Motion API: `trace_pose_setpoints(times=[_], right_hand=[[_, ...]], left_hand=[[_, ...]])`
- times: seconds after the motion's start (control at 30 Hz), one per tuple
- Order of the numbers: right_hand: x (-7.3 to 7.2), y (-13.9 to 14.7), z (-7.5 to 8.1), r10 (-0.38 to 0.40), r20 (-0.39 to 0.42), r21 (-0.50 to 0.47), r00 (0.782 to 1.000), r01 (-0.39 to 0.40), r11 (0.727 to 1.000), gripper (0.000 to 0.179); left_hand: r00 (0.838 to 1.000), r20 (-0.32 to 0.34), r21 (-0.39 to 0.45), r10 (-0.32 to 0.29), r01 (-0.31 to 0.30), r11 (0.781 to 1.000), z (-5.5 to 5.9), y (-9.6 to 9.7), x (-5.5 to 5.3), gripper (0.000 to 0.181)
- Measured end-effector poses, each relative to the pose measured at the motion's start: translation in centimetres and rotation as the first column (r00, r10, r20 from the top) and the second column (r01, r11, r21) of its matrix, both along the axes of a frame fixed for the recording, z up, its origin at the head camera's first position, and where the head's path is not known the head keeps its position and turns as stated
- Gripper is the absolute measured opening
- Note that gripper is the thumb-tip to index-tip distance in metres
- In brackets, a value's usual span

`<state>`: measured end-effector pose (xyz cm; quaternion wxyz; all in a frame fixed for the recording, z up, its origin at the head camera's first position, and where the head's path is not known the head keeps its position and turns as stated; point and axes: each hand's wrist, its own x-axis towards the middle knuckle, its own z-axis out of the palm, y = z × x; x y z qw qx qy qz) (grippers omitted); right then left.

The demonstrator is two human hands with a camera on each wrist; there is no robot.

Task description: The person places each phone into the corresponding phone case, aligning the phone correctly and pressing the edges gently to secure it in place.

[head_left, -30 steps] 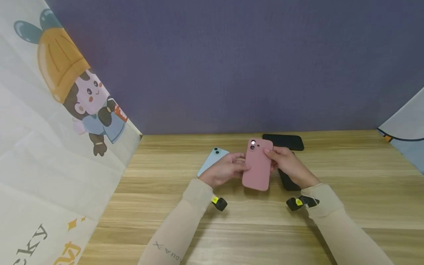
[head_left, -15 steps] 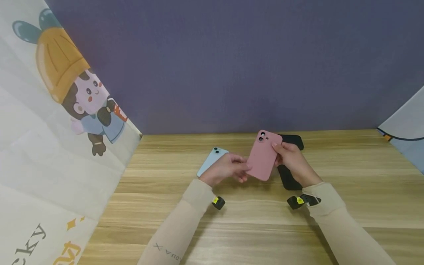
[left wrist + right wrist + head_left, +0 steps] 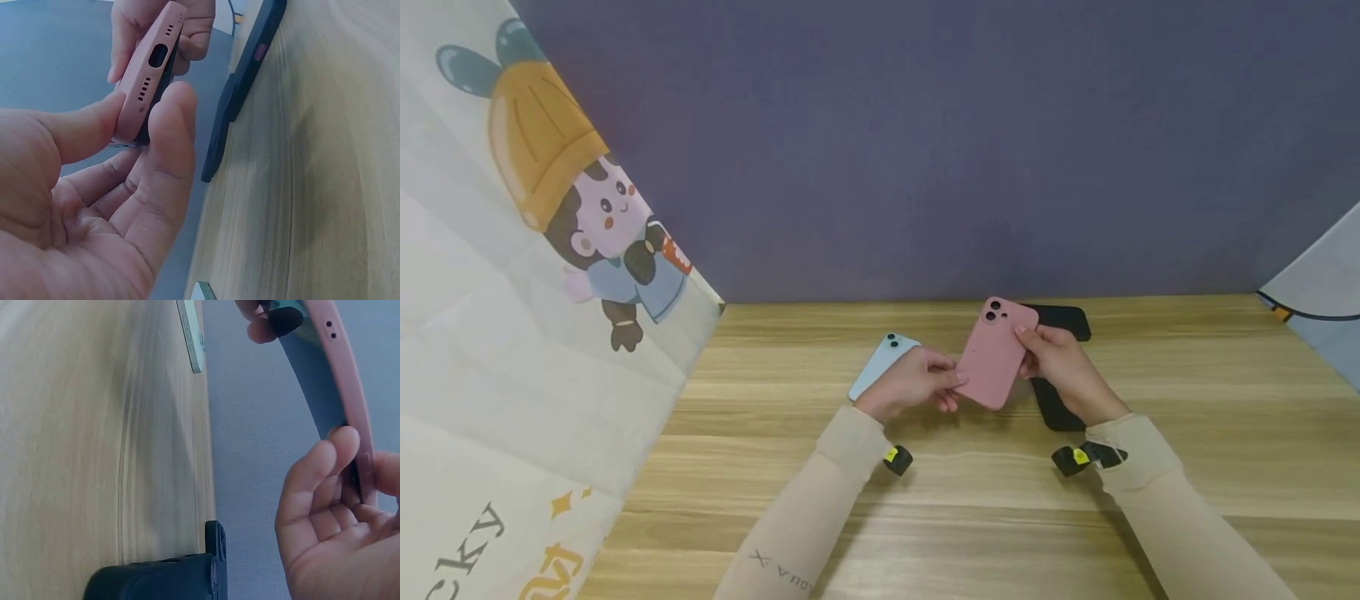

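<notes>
Both hands hold a phone in a pink case (image 3: 997,354) above the table, its back with the camera lenses facing up in the head view. My left hand (image 3: 917,383) pinches its lower left corner, thumb on the back and fingers beneath. Along the upper right edge, my right hand (image 3: 1063,367) grips it between thumb and curled fingers. The left wrist view shows the pink case's bottom edge (image 3: 144,81) with a port opening and small holes. A dark glossy front (image 3: 312,381) shows inside the pink rim in the right wrist view.
A light blue phone (image 3: 880,365) lies left of the left hand, partly covered by it. Near the back edge lies a black phone-shaped item (image 3: 1066,321); another black one (image 3: 1056,408) lies under the right hand. A dark blue-grey backdrop (image 3: 925,150) rises behind the wooden table (image 3: 970,533).
The pink-cased phone has shifted a little up and right and tilted clockwise from a second ago. Both hands keep hold of it. Over the last half second it has hardly moved.
</notes>
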<state>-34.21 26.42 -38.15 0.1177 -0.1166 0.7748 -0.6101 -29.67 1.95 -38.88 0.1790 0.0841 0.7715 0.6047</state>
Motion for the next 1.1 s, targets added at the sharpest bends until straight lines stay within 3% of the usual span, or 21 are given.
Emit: trace_pose_setpoints(times=[0.2, 0.43, 0.73, 0.93, 1.1], right_hand=[[0.3, -0.2, -0.3, 0.009, -0.002, -0.012, 1.000, -0.009, 1.000, 0.036], [1.0, -0.4, -0.2, 0.011, 0.002, -0.038, 1.000, -0.011, 0.999, 0.035], [1.6, -0.6, -0.2, 0.008, 0.010, -0.063, 1.000, -0.008, 0.998, 0.032], [2.0, -0.6, -0.4, -0.046, -0.007, -0.064, 0.999, 0.045, 0.997, 0.033], [2.3, -0.7, -0.6, -0.065, -0.009, -0.035, 0.998, 0.065, 0.997, 0.032]], left_hand=[[1.000, -0.021, -0.029, 0.003, -0.004, 1.000, 0.0, -0.2, 0.5, 0.022], [0.999, -0.027, 0.000, 0.021, -0.021, 1.000, 0.2, -0.4, 0.9, 0.018], [0.998, -0.037, -0.009, -0.055, 0.055, 0.998, 0.1, -1.5, 1.1, 0.020], [0.996, -0.019, -0.047, -0.091, 0.090, 0.995, 0.6, -2.5, 1.3, 0.020], [0.996, -0.007, -0.077, -0.087, 0.087, 0.993, 0.7, -3.1, 1.3, 0.023]])
